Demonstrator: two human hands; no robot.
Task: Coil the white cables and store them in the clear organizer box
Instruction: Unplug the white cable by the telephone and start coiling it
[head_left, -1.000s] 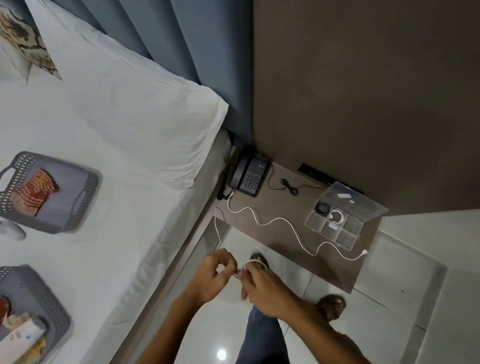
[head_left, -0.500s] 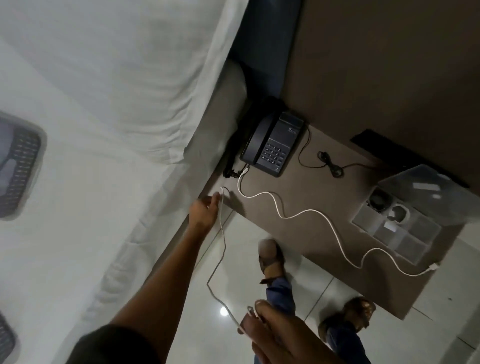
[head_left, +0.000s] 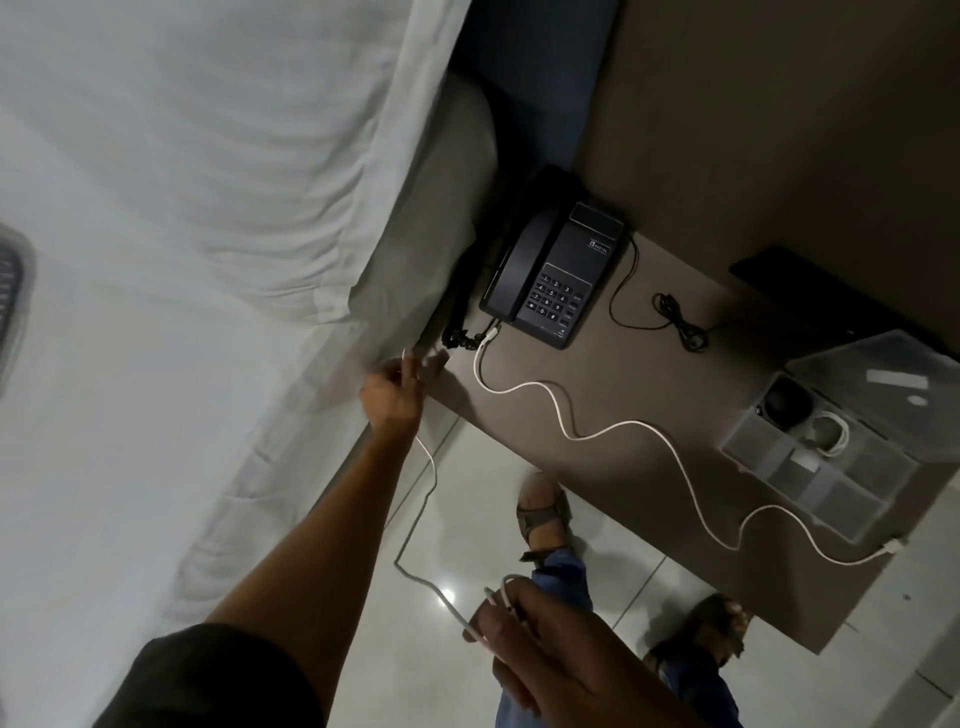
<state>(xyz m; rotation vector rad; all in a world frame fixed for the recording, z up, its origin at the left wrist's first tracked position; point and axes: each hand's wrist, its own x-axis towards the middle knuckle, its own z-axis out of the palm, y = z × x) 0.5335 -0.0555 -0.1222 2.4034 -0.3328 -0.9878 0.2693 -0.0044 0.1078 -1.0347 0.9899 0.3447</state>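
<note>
A white cable (head_left: 422, 499) hangs slack between my two hands over the floor. My left hand (head_left: 395, 392) is stretched to the bedside table's near-left corner and pinches the cable's far end. My right hand (head_left: 550, 644), low in the view, holds a small loop of the same cable. A second white cable (head_left: 613, 431) snakes across the brown table from the phone to the front right edge. The clear organizer box (head_left: 810, 483) stands open at the table's right, with a coiled white cable (head_left: 828, 431) and a black item in its compartments.
A black desk phone (head_left: 561, 275) sits at the table's back left, with a thin black cord (head_left: 675, 317) beside it. The bed with white sheets (head_left: 182, 312) fills the left. My sandalled feet (head_left: 543, 506) stand on the glossy tiled floor below the table.
My hands were together winding the cable; the left hand has reached out to the table corner and gripped the cable end. The view has tilted closer to the table.
</note>
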